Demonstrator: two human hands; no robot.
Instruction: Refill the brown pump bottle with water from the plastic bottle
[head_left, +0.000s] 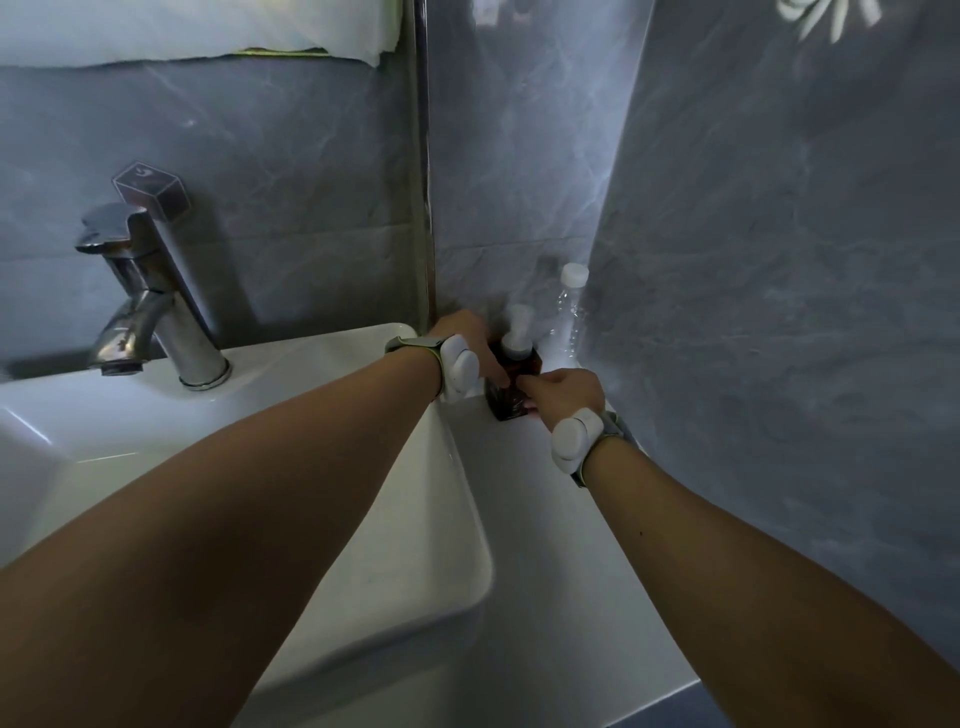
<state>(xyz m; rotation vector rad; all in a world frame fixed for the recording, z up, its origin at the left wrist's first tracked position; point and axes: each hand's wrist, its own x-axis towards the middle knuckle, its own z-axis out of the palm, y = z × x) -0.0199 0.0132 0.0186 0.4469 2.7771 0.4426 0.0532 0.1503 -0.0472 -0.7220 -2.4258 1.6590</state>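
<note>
The brown pump bottle (511, 387) stands upright on the white counter in the corner, with its white pump head on top. My left hand (470, 340) grips its left side and my right hand (563, 392) grips its right side low down. Behind it, against the grey wall, stands the clear plastic bottle (569, 312) with a white cap; neither hand touches it.
A white basin (441, 519) lies to the left, with a chrome tap (150, 306) at its back. Grey marbled walls close in behind and on the right. A narrow strip of white counter (561, 545) runs toward me along the right wall.
</note>
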